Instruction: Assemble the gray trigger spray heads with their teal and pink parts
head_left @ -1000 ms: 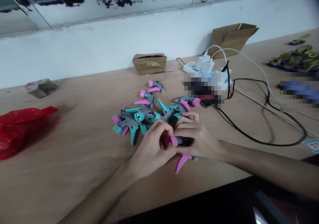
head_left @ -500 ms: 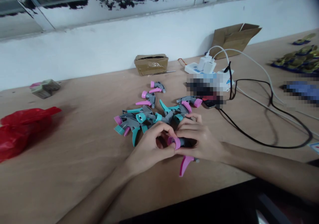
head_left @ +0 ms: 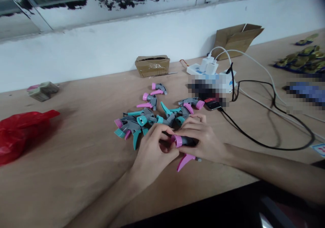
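A grey-and-pink trigger spray head (head_left: 188, 141) is in my hands, just in front of a pile of similar heads. My right hand (head_left: 203, 136) wraps round its grey body from the right. Its pink trigger (head_left: 186, 161) sticks out below that hand. At its open end, the thumb and bent fingers of my left hand (head_left: 154, 150) are closed around the pink collar (head_left: 177, 140). Those fingertips are partly hidden. Beyond my hands lie several teal-and-grey spray heads (head_left: 146, 114), mixed with pink ones. Two pink-and-grey heads (head_left: 151, 101) lie apart, farther back.
A red plastic bag (head_left: 22, 133) lies at the left, a small block-like bundle (head_left: 43, 91) behind it. By the wall stand a small carton (head_left: 152, 66) and an open cardboard box (head_left: 233, 40). A power strip (head_left: 193, 69), a phone-like device (head_left: 212, 104) and cables occupy the right.
The held spray head has turned a little, its pink trigger swinging left and upward. Both hands keep their hold on it. The whole view has shifted slightly.
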Tool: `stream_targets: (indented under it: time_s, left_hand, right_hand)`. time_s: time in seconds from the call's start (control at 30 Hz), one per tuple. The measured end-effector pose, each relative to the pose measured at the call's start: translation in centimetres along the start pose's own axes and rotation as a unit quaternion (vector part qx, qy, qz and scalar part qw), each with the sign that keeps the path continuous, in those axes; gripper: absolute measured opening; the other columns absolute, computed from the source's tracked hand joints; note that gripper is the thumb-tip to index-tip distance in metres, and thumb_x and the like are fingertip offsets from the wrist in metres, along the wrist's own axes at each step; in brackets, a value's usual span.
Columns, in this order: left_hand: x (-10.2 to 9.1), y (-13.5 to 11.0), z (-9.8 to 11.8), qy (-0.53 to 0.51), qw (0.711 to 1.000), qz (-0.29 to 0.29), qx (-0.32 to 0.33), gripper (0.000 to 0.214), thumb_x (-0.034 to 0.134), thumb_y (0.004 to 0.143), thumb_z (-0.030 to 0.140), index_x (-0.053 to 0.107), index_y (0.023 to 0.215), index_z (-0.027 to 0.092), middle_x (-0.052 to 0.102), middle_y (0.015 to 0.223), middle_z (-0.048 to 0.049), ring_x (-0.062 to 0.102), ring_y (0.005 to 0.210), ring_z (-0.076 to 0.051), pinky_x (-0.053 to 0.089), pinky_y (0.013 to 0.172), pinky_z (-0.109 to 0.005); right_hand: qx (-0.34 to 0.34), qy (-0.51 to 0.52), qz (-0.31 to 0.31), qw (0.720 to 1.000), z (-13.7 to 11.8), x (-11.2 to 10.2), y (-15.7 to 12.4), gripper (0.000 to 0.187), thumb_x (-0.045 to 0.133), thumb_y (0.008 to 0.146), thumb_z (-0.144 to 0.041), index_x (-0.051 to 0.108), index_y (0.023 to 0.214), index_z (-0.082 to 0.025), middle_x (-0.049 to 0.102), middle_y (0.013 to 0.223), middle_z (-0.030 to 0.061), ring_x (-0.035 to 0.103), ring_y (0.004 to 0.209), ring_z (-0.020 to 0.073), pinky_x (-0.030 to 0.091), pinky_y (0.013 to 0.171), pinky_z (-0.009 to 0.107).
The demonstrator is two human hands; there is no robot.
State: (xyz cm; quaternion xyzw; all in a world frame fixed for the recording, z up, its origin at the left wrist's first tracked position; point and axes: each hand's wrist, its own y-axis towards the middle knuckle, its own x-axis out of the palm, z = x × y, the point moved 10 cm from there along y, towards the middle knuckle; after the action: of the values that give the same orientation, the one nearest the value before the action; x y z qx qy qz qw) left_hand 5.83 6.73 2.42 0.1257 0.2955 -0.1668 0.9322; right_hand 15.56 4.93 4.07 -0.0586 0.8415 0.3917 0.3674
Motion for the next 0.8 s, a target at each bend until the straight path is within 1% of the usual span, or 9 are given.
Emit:
stream_targets:
  time_s: [0.07, 0.13, 0.23, 0.37, 0.47, 0.57, 0.67, 0.73, 0.8]
  left_hand:
    - [-0.8, -0.2, 0.1, 0.057, 0.997, 0.045, -0.001, 0.016, 0.058, 0.07, 0.012, 0.052, 0.083, 0.02, 0.054, 0.088, -0.0001, 0.055, 0.067, -0.01, 0.047, 0.055, -0.021]
    - [-1.2, -0.4, 0.8, 0.128, 0.989, 0.067, 0.019, 0.007, 0.058, 0.071, 0.015, 0.055, 0.075, 0.02, 0.055, 0.082, 0.0009, 0.053, 0.061, -0.01, 0.045, 0.056, -0.023]
    - [-1.1, -0.7, 1.8, 0.197, 0.976, 0.075, 0.053, 0.007, 0.057, 0.071, 0.015, 0.058, 0.065, 0.019, 0.057, 0.072, 0.0018, 0.051, 0.056, -0.01, 0.042, 0.056, -0.024]
    - [-0.8, -0.9, 2.2, 0.212, 0.972, 0.074, 0.067, 0.01, 0.056, 0.07, 0.014, 0.059, 0.062, 0.019, 0.057, 0.068, 0.0017, 0.05, 0.056, -0.01, 0.04, 0.053, -0.023]
    - [-1.2, -0.8, 2.0, 0.178, 0.979, 0.07, 0.068, 0.01, 0.056, 0.07, 0.014, 0.057, 0.061, 0.018, 0.055, 0.067, 0.0016, 0.05, 0.057, -0.01, 0.04, 0.053, -0.023]
    - [-2.7, -0.3, 1.4, 0.121, 0.988, 0.078, 0.053, 0.011, 0.055, 0.071, 0.013, 0.058, 0.062, 0.018, 0.054, 0.067, 0.002, 0.048, 0.055, -0.009, 0.039, 0.052, -0.022]
    - [-4.1, 0.4, 0.2, 0.037, 0.996, 0.076, 0.011, 0.009, 0.056, 0.072, 0.014, 0.059, 0.064, 0.017, 0.052, 0.066, 0.0024, 0.046, 0.055, -0.009, 0.037, 0.051, -0.021]
    - [-3.8, 0.7, -0.4, -0.04, 0.998, 0.034, -0.021, 0.01, 0.056, 0.074, 0.017, 0.059, 0.065, 0.017, 0.051, 0.064, 0.0026, 0.045, 0.053, -0.008, 0.036, 0.048, -0.021]
    - [-2.4, 0.8, -0.4, -0.104, 0.993, -0.032, -0.044, 0.013, 0.055, 0.076, 0.019, 0.061, 0.065, 0.016, 0.05, 0.063, 0.0026, 0.043, 0.049, -0.007, 0.034, 0.044, -0.02]
  right_hand:
    - [0.005, -0.011, 0.008, 1.0, 0.0, -0.3, 0.1, 0.02, 0.063, 0.074, -0.033, 0.065, 0.09, -0.021, 0.065, 0.073, -0.0008, 0.056, 0.076, 0.0149, 0.03, 0.085, 0.038]
    - [0.006, -0.02, 0.013, 1.0, -0.1, -0.5, 0.1, 0.021, 0.063, 0.074, -0.032, 0.065, 0.092, -0.021, 0.065, 0.074, -0.0006, 0.056, 0.077, 0.0155, 0.03, 0.083, 0.038]
    - [0.002, -0.032, 0.018, 0.999, -0.3, -0.6, 0.0, 0.022, 0.062, 0.075, -0.031, 0.064, 0.094, -0.022, 0.066, 0.075, -0.0009, 0.056, 0.077, 0.0155, 0.03, 0.082, 0.038]
    - [0.002, -0.029, 0.013, 0.999, -0.3, -0.3, 0.0, 0.021, 0.062, 0.074, -0.032, 0.064, 0.093, -0.022, 0.066, 0.075, -0.0016, 0.057, 0.078, 0.0151, 0.03, 0.084, 0.038]
    - [0.012, -0.003, 0.005, 1.0, 0.0, -0.2, 0.1, 0.021, 0.063, 0.074, -0.035, 0.064, 0.091, -0.022, 0.066, 0.076, -0.0013, 0.058, 0.079, 0.0152, 0.03, 0.086, 0.038]
    - [0.038, 0.023, 0.007, 0.999, 0.6, -0.5, 0.1, 0.029, 0.068, 0.07, -0.041, 0.063, 0.091, -0.022, 0.066, 0.076, -0.0009, 0.058, 0.079, 0.0159, 0.031, 0.087, 0.039]
    - [0.056, 0.042, 0.019, 0.997, 1.0, -0.9, 0.1, 0.037, 0.073, 0.062, -0.044, 0.063, 0.091, -0.022, 0.065, 0.076, -0.0014, 0.059, 0.077, 0.0159, 0.033, 0.087, 0.039]
    - [0.055, 0.056, 0.023, 0.997, 1.1, -1.0, 0.1, 0.037, 0.074, 0.062, -0.043, 0.063, 0.092, -0.023, 0.066, 0.078, -0.0014, 0.06, 0.078, 0.0163, 0.034, 0.087, 0.04]
    - [0.05, 0.068, 0.025, 0.996, 1.2, -1.0, 0.2, 0.035, 0.074, 0.063, -0.04, 0.063, 0.092, -0.024, 0.068, 0.082, -0.0008, 0.061, 0.081, 0.0174, 0.035, 0.088, 0.041]
